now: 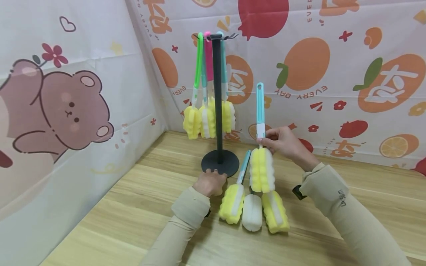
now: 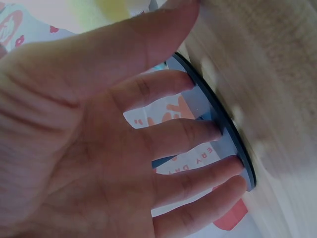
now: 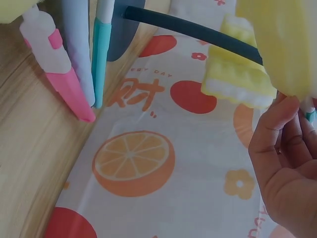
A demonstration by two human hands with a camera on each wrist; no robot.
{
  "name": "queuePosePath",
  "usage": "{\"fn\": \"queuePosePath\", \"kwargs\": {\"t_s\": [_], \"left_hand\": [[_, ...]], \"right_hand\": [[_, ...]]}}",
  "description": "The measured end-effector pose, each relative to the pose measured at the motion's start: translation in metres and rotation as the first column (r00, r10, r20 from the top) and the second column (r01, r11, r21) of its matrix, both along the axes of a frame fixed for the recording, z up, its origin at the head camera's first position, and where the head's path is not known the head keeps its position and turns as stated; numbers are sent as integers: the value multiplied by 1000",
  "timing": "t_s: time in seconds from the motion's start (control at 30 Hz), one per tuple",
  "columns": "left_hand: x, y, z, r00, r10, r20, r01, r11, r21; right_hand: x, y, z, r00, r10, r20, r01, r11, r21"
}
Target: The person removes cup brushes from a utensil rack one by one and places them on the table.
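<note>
My right hand (image 1: 284, 142) pinches a sponge bottle brush (image 1: 261, 171) at its white neck, above the table. The brush is upright, its light-blue handle on top and its yellow-and-white sponge below. My left hand (image 1: 210, 183) rests its straight fingers on the near rim of the black stand's round base (image 1: 208, 161); in the left wrist view the fingertips lie over that base's edge (image 2: 225, 116). Several brushes hang from the stand's hooks, among them a green-handled one (image 1: 198, 74) and a pink-handled one (image 1: 209, 61). In the right wrist view, the held sponge (image 3: 282, 44) partly hides the scene.
Three more brushes lie on the wooden table between my forearms: a yellow-and-white one (image 1: 232, 205), a white one (image 1: 252, 214) and another yellow-and-white one (image 1: 275, 213). A pink handle (image 3: 69, 91) shows in the right wrist view. Printed cloth (image 1: 346, 125) stands behind the table.
</note>
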State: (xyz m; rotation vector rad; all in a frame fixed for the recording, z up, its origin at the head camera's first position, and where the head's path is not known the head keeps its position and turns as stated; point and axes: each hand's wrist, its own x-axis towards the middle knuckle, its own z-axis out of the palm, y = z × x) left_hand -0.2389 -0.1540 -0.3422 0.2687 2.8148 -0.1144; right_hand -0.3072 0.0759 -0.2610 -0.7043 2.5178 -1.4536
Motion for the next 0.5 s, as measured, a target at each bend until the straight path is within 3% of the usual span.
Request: {"fn": "queuePosePath", "kwargs": {"t_s": [0.1,0.13,0.5], "left_hand": [[0,0,0,1000,0,4,0,1000,-7],[-3,-1,-5,1000,-10,-4,10,1000,-8],[-2,0,0,1000,8,5,-8,1000,-14]], "right_hand": [[0,3,-1,1000,4,-4,-4,1000,19],[0,4,-1,1000,4,-3,-4,1000,25],[-3,14,-6,999,32,38,-35,996,82]]}}
